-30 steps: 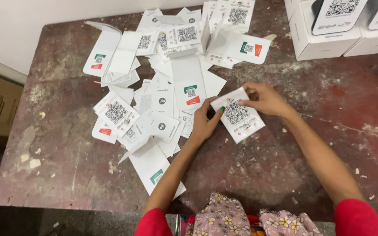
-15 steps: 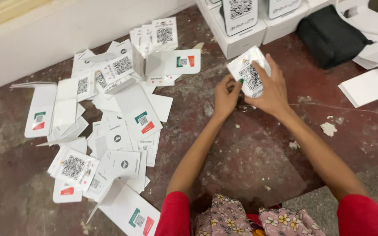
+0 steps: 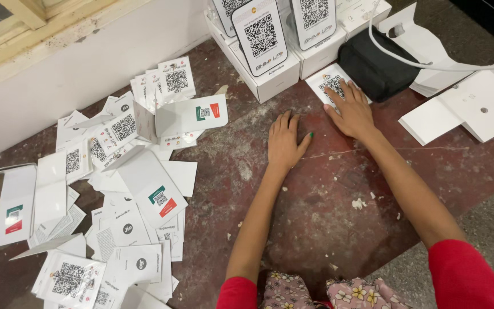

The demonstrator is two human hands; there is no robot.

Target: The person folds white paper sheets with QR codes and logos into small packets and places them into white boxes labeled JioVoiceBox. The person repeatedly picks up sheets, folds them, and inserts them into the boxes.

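My right hand (image 3: pixel 351 111) lies flat, fingers spread, on a white card with a square code pattern (image 3: pixel 331 84), pressing it onto the worn red surface beside a black pouch (image 3: pixel 375 64). My left hand (image 3: pixel 285 141) rests palm down on the bare surface just to the left, holding nothing. A big loose heap of white cards and leaflets (image 3: pixel 118 183) spreads to the left of both hands.
White boxes with code-printed stands (image 3: pixel 265 43) line the far edge. Flat white cardboard pieces (image 3: pixel 469 109) lie at the right, and a white cable (image 3: pixel 430 63) runs over the pouch. A white wall (image 3: pixel 87 63) borders the far left.
Both hands held the card up between them before. Now the card lies flat next to the black pouch under my right hand, and my left hand has let go and rests on the surface.
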